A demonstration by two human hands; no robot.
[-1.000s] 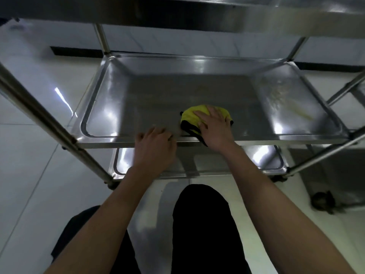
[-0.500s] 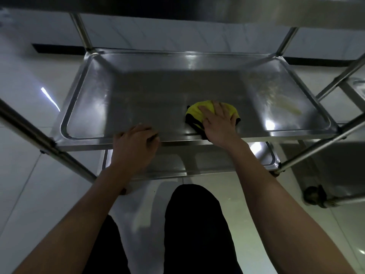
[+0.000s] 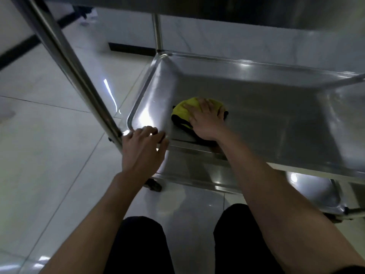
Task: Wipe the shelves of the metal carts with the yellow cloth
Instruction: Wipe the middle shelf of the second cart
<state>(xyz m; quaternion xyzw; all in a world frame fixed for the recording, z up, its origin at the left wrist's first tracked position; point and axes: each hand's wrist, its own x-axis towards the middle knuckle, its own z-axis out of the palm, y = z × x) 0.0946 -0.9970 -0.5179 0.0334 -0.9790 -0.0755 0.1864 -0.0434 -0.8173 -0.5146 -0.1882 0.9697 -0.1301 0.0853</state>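
We look down on a pale, glossy tiled floor (image 3: 49,135) crossed by thin grout lines, a bright streak of reflected light (image 3: 109,91) at about ten o'clock. At twelve o'clock a white wall (image 3: 217,34) rises above a dark baseboard (image 3: 131,48).

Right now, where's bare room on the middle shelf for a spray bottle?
Most of the middle shelf lies bare: the stretch right of the yellow cloth, out to the right wall and back rim. Crowded at the near-left corner: the right hand presses the cloth there, and the left hand holds the front rim by the post.
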